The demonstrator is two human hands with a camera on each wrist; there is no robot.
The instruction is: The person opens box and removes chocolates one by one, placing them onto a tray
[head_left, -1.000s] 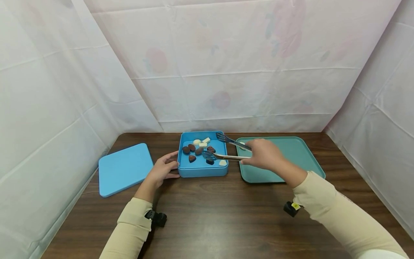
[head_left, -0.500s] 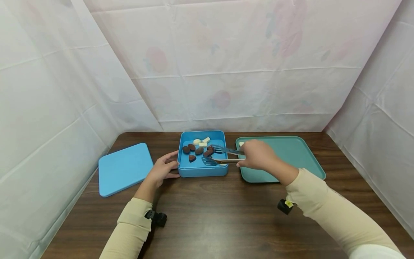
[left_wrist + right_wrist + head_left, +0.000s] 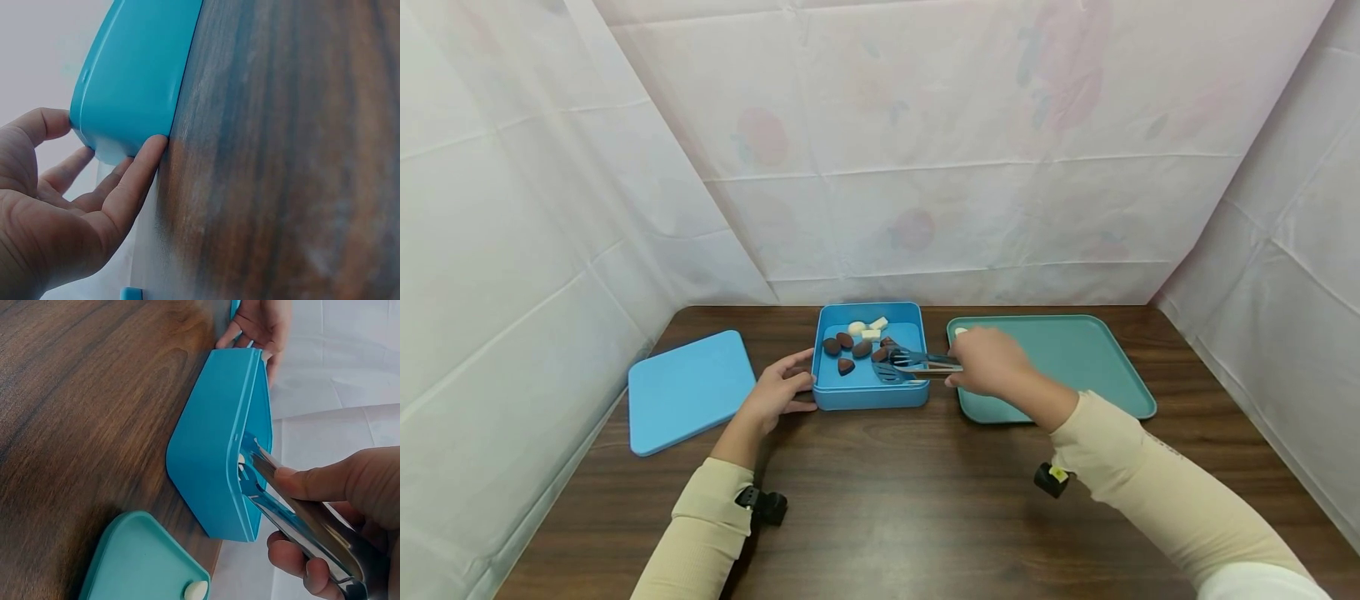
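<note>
At left in the frame, one blue lid [image 3: 691, 392] lies off on the table [image 3: 865, 500]. The left hand [image 3: 771, 396] rests, fingers spread, against one central blue box [image 3: 871, 399]: at least five dark pieces [image 3: 861, 349], three white pieces [image 3: 870, 335]. The right hand [image 3: 992, 358] grips one pair of tongs [image 3: 328, 534] in it; their pinch is unclear. Work looks unfinished; one white morsel [image 3: 195, 590] sits on one right-hand green tray [image 3: 1075, 358].

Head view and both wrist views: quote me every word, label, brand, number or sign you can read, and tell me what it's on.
No readable text in any view.
Yellow tag on the black wrist camera of the right arm: too small to read.
Right sleeve: faint marks near the cuff, perhaps lettering, too small to read.
Blue box, tongs, blue lid, green tray: no lettering visible.
</note>
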